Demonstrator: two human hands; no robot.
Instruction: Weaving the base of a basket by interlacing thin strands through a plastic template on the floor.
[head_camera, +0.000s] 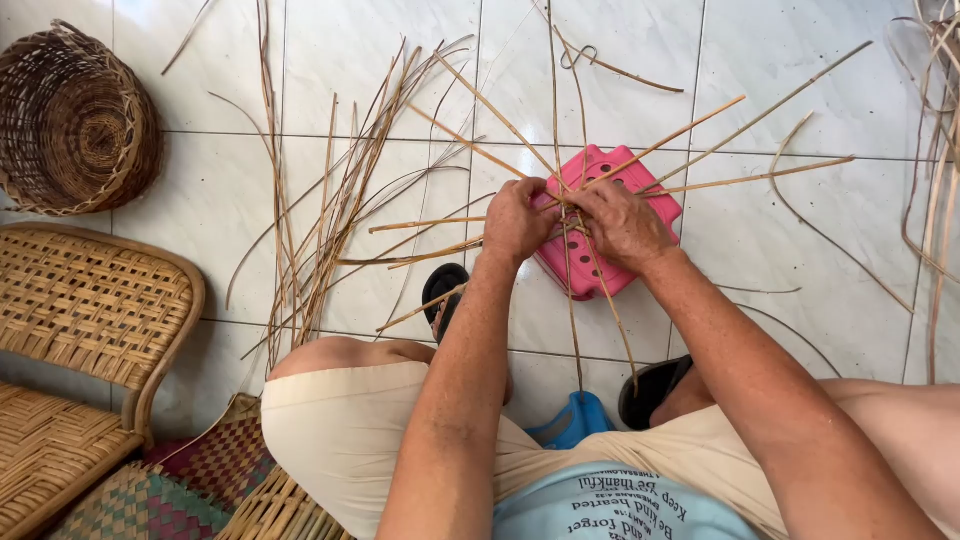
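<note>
Head view: our left hand (517, 220) and right hand (618, 224) pinch closed on stiff, light cane strips (700, 185) crossing over the pink stool (655, 205); best gripped at the crossing.

Both hands, left hand (517, 222) and right hand (622, 226), pinch crossed cane strips (700, 187) over a pink stool (610, 222).

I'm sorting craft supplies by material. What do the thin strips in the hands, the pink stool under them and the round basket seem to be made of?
Strips: likely split cane or bamboo, matte tan, stiff and splintery.
Pink stool: apparently moulded plastic, smooth, with punched slots.
Round basket: woven brown wicker, seemingly unvarnished.
</note>
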